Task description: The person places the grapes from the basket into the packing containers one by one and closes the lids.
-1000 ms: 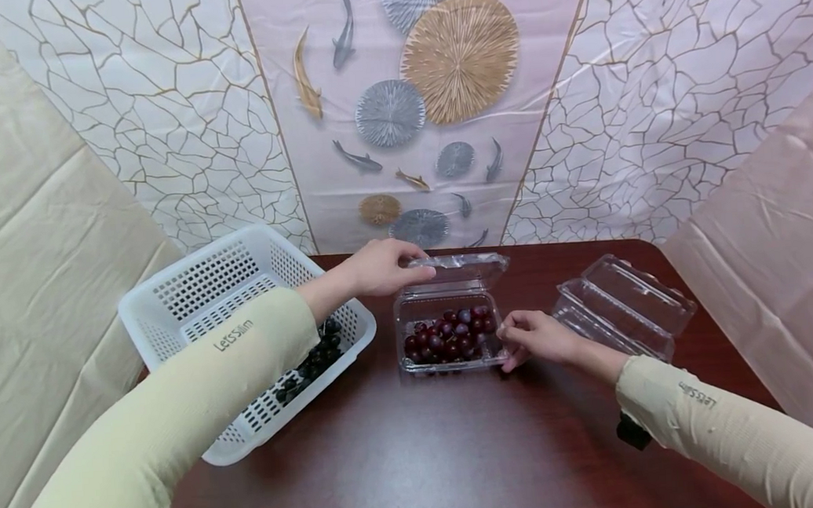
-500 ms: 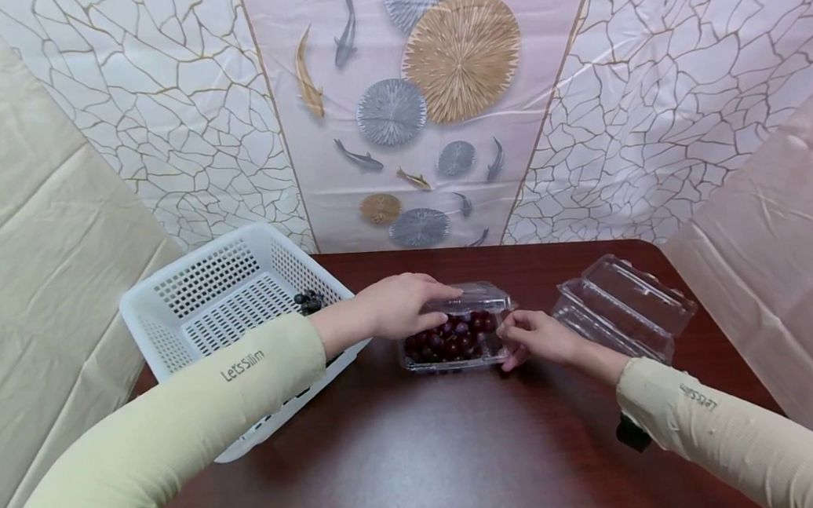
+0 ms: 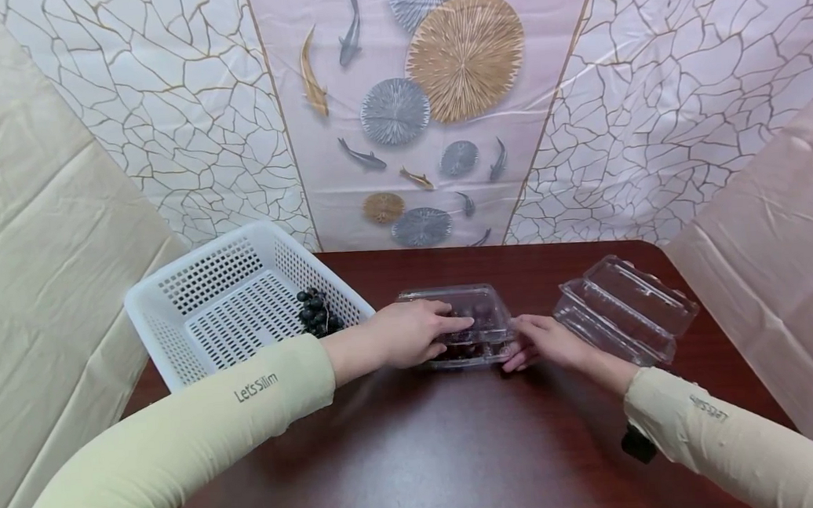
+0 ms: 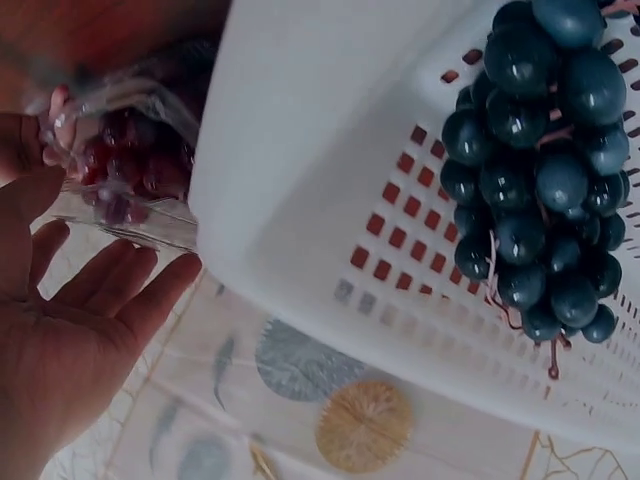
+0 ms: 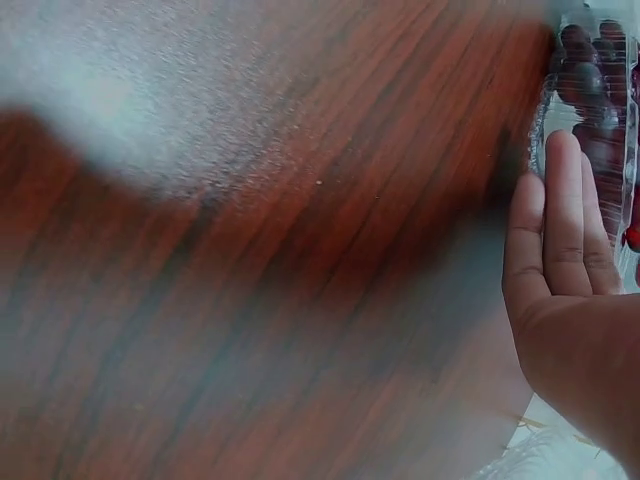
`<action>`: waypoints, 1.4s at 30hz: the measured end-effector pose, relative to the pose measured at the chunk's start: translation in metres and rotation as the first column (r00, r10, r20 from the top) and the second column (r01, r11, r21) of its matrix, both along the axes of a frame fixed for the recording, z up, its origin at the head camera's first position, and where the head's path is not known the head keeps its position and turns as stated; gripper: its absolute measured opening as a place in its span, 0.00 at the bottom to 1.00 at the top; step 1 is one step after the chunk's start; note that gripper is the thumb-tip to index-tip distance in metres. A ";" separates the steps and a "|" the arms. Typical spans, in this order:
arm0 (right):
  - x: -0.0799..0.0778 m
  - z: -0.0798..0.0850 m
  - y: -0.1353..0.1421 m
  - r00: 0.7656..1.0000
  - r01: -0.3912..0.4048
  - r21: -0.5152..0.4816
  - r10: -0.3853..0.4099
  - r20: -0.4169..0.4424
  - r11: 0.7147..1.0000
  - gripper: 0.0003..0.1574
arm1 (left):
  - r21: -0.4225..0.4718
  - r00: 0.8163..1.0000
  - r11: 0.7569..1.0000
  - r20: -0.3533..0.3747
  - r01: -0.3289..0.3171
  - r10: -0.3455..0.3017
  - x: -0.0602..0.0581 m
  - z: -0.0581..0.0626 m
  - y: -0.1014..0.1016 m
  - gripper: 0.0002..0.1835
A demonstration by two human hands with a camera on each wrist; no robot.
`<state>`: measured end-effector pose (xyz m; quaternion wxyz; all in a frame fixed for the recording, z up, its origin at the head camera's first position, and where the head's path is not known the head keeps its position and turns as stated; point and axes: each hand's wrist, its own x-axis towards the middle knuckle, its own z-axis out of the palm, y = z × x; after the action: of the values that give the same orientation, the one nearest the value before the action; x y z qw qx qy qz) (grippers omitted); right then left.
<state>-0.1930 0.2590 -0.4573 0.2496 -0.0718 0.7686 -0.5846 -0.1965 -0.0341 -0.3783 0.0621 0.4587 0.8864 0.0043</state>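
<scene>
A clear plastic clamshell box (image 3: 489, 305) with dark red grapes (image 4: 150, 160) in it sits on the table, its lid lowered over the fruit. Flat across the lid's front left lies my left hand (image 3: 415, 332), fingers stretched out and pressing it. My right hand (image 3: 543, 340) touches the box at its right front corner. In the right wrist view three straight fingers (image 5: 564, 210) lie along the box wall. The right thumb is hidden there. Beside the left forearm, a bunch of black grapes (image 4: 540, 180) lies in a white plastic basket (image 3: 210, 279).
Another clear clamshell box (image 3: 629, 301) lies opened out on the right of the dark red wooden table (image 3: 421, 458). A patterned cloth (image 3: 464, 61) hangs behind the table's back edge, with plain cloth at both sides.
My left hand has swung the raised lid forward and down over the red grapes and now presses it. My right hand has stayed at the corner. More of the black grapes shows.
</scene>
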 end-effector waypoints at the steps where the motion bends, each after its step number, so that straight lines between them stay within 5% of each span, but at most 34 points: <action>1: 0.001 0.000 0.001 1.000 0.007 -0.010 -0.007 0.015 1.000 0.24 | -0.010 1.000 1.000 -0.017 0.005 -0.005 0.002 -0.002 0.001 0.30; 10: 0.008 0.009 0.005 0.998 0.015 0.020 -0.016 0.053 1.000 0.39 | -0.037 0.994 0.999 -0.109 -0.009 0.005 0.011 -0.012 0.003 0.30; 25: 0.010 0.016 0.011 0.994 -0.107 0.058 0.106 0.021 0.993 0.25 | -0.041 0.963 0.999 -0.265 0.033 -0.043 0.018 -0.024 0.001 0.28; 42: 0.012 0.010 0.010 0.978 -0.154 -0.032 0.157 0.137 0.988 0.22 | -0.067 0.970 0.998 -0.240 0.015 -0.031 0.019 -0.023 0.001 0.29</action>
<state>-0.1810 0.2687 -0.4471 0.3466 -0.0932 0.7353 -0.5749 -0.1775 -0.0329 -0.4017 -0.0311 0.4638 0.8817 -0.0810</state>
